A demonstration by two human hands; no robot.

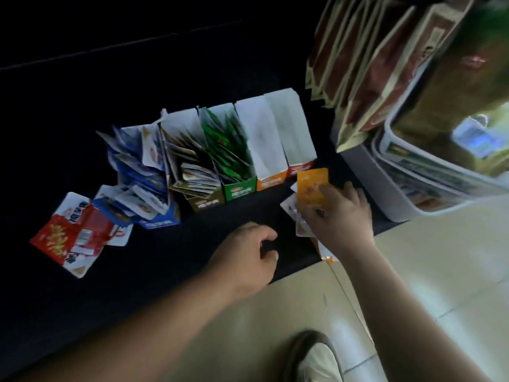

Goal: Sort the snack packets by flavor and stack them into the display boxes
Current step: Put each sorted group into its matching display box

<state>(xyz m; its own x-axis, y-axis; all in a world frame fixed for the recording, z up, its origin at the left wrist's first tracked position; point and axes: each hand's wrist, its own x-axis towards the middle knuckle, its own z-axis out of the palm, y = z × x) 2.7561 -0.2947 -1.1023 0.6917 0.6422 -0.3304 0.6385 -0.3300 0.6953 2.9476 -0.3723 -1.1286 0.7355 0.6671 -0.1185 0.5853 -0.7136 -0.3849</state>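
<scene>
Five display boxes stand in a row on a dark surface: a blue box overflowing with blue packets, a brown box with brown packets, a green box with green packets, an orange box and a red box, both showing bare white insides. My right hand grips several orange packets just in front of the orange and red boxes. More orange packets lie under my right wrist. My left hand hovers over the dark surface with fingers curled, holding nothing.
A torn red snack bag lies at the left. Hanging brown and red bags fill the upper right, above white tubs of goods. Pale floor tiles and a shoe show below the dark surface's edge.
</scene>
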